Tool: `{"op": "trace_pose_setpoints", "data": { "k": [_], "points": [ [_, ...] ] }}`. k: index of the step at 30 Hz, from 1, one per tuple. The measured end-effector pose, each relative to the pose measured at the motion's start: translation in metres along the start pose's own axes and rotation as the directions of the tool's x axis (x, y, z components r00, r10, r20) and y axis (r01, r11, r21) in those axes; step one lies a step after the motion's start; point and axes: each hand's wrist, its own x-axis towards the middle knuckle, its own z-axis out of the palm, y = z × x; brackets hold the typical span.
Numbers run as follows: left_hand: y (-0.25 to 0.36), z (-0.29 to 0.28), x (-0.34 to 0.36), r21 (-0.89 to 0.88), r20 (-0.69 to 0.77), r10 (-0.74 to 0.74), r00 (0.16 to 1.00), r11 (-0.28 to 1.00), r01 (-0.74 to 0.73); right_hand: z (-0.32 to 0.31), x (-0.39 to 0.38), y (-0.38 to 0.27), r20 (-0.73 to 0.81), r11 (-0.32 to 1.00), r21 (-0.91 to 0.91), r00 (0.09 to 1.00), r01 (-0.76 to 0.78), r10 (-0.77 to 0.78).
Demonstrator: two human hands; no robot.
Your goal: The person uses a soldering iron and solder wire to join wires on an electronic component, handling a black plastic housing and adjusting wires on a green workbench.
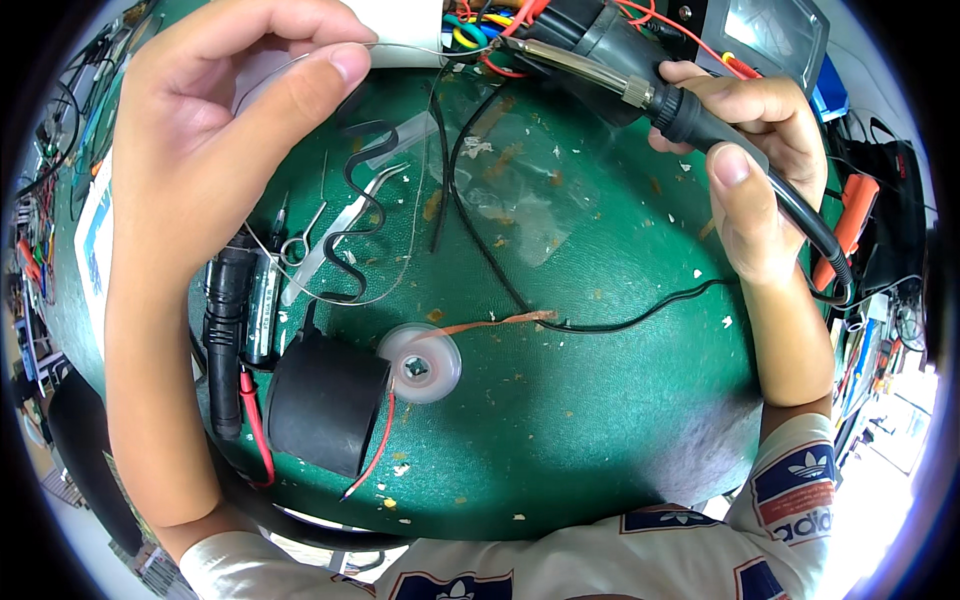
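Note:
Between the thumb and forefinger of my left hand point(225, 120) I pinch a thin silvery solder wire point(412, 47); its free end reaches right and its slack loops down over the mat. My right hand point(755, 150) grips the black handle of a soldering iron point(580, 72), whose tip points left. Solder end and iron tip come together at a bundle of coloured wires point(466, 36). Whether they touch is too small to tell. Behind the iron lies a black plastic device point(600, 45), partly covered by it and my right fingers.
On the green mat point(620, 400) lie a spool of copper braid point(447, 375), a black cylinder point(325, 410), a black flashlight point(226, 340), tweezers point(378, 186) and a coiled black strip point(372, 200). A black wire point(482, 250) crosses the middle. An orange-handled tool point(852, 225) lies at the right.

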Motion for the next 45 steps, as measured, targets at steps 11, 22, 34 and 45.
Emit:
{"op": "trace_pose_setpoints", "data": {
  "k": [11,22,34,45],
  "points": [
    [0.001,0.003,0.0,-0.01,-0.024,-0.033,0.999,0.999,0.032,0.002,-0.002,-0.003,-0.022,0.997,0.008,0.997,-0.079,0.079],
    [0.007,0.016,0.004,0.018,-0.178,0.037,0.983,0.999,-0.034,0.001,-0.005,0.0,-0.048,0.988,0.111,0.993,-0.105,0.111],
    [0.009,0.015,0.006,0.054,-0.171,0.049,0.984,0.998,-0.04,0.001,-0.004,0.002,-0.046,0.985,0.139,0.993,-0.1,0.107],
    [0.007,0.014,0.005,0.063,-0.161,0.032,0.986,0.998,-0.022,-0.002,-0.005,0.001,-0.023,0.988,0.132,0.996,-0.078,0.082]
  ]
}}
